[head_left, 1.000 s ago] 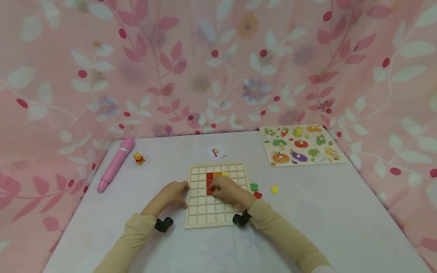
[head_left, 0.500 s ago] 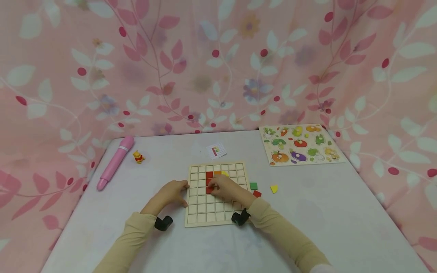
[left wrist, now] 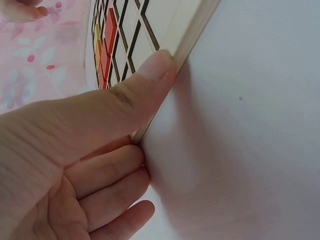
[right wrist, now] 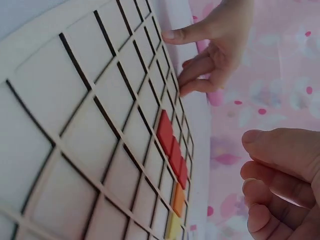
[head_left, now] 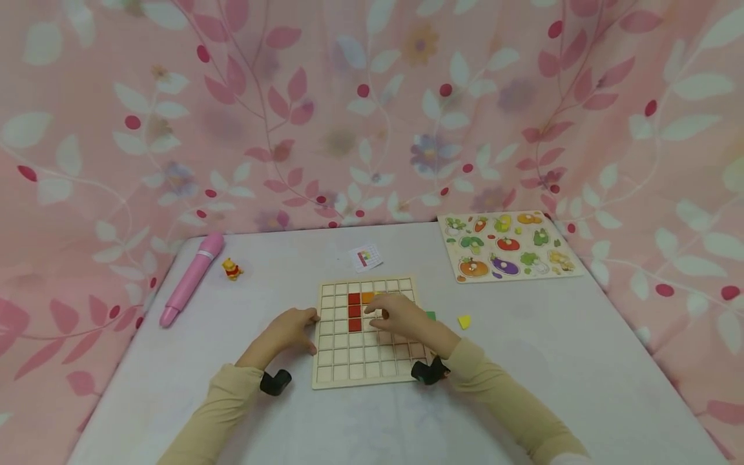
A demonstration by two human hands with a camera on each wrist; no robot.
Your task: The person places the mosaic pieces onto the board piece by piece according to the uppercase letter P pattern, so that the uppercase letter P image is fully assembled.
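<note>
Pink cloth (head_left: 343, 129), printed with leaves, berries and flowers, hangs around the far side and both ends of the scene. In front of it spreads a white table (head_left: 325, 429), over which a person's arms reach in tan sleeves (head_left: 217, 403). Toward the far right lies a vegetable puzzle (head_left: 487, 248), flat, with painted pieces set in it. Nearer the person, about the middle of the table, sits the wooden grid board (head_left: 356, 355), flat and marked off into small squares.

A pink tube (head_left: 192, 279) with a pale band lies slantwise at the far left. The left hand (head_left: 287, 330) is at the board's left edge, thumb and fingers spread apart; the thumb tip touches the rim, with no firm grasp to be seen. The right hand (head_left: 401, 316) is raised over the board, fingers gently bent, a gap between thumb and fingertips, holding nothing.

Just beyond the board's far edge is a printed card (head_left: 366, 257). A black camera (head_left: 276, 382) is worn at each wrist. A toy bear (head_left: 232, 268) sits right of the tube.

Smallest are the tiles. Three red tiles (head_left: 354, 312) fill neighbouring squares in one column; an orange tile (head_left: 367, 298) adjoins the farthest red one, then comes a yellow tile (right wrist: 173, 227), mostly hidden by the right hand in the head view. A green tile (head_left: 431, 316), partly covered, lies beside the board's right edge, and a yellow wedge (head_left: 464, 321) lies farther right.
</note>
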